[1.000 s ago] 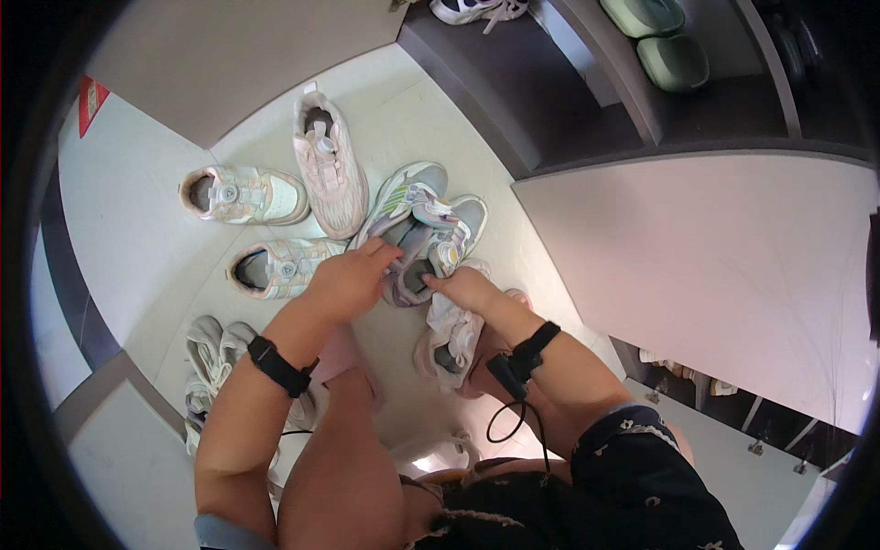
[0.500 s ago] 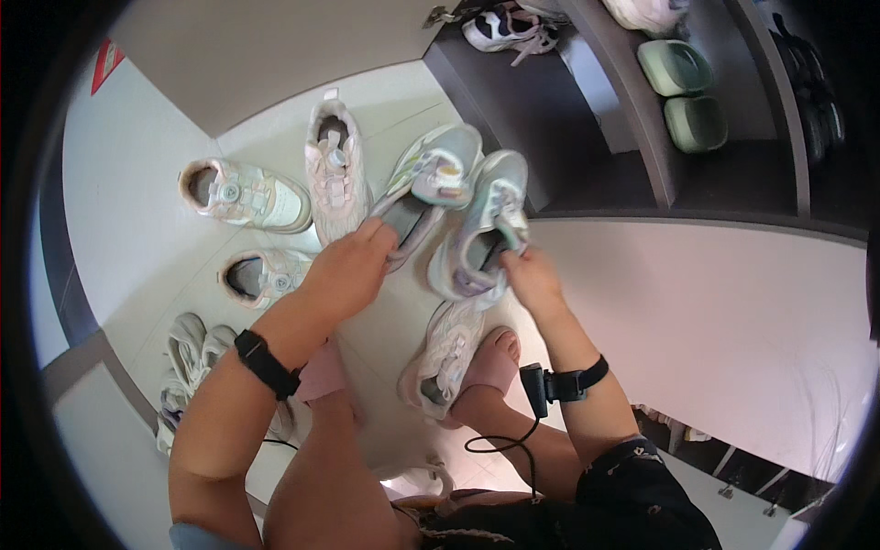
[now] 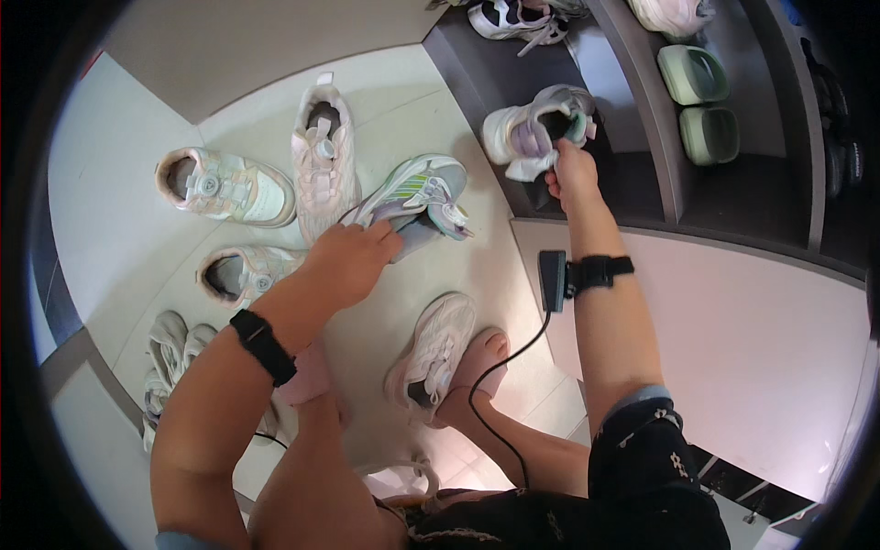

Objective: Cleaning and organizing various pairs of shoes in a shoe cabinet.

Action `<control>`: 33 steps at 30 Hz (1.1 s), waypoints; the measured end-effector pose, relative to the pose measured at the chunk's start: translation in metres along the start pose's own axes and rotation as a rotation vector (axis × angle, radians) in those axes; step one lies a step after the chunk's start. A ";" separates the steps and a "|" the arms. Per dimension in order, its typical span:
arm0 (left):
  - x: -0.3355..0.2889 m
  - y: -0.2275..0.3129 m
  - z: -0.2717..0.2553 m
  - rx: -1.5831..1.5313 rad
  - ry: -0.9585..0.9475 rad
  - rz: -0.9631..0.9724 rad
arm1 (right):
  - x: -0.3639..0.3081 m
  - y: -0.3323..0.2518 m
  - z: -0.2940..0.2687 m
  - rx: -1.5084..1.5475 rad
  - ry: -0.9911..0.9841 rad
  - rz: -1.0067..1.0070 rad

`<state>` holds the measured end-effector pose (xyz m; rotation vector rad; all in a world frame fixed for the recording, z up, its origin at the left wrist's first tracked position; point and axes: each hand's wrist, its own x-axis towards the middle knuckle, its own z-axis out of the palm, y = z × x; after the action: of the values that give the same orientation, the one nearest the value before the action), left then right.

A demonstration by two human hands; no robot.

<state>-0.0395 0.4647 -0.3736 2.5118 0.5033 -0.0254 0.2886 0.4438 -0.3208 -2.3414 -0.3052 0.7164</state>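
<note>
My left hand (image 3: 353, 261) is closed on the heel of a white and grey sneaker (image 3: 423, 191) with green stripes, tilted on its side above the floor. Its mate, a white and lilac sneaker (image 3: 530, 130), is gripped at the collar by my right hand (image 3: 576, 172), at the opening of the dark shelf compartment. Left of my left hand are a pale pink sneaker (image 3: 323, 174) and two cream sneakers with round dials, an upper one (image 3: 225, 187) and a lower one (image 3: 246, 275). Another pale sneaker (image 3: 435, 348) rests beside my right foot.
A dark shoe cabinet (image 3: 632, 101) stands at the upper right, holding green slippers (image 3: 692, 73) and a dark and white sneaker (image 3: 518, 20). Its light door (image 3: 215, 55) is swung out at the back. More grey shoes (image 3: 170, 344) stand at the left. A black cable (image 3: 481, 412) hangs from my right wristband.
My right hand has carried its sneaker up and right to the shelf. My left hand has shifted slightly down and left, and its sneaker has rolled so its striped side shows.
</note>
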 end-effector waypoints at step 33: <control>0.008 -0.020 -0.019 -0.143 -0.042 0.119 | 0.147 -0.073 0.028 -0.065 -0.066 -0.018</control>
<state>-0.0412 0.4934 -0.3692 2.3911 0.3254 0.0031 0.3911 0.5715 -0.3513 -2.3768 -0.3836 0.7866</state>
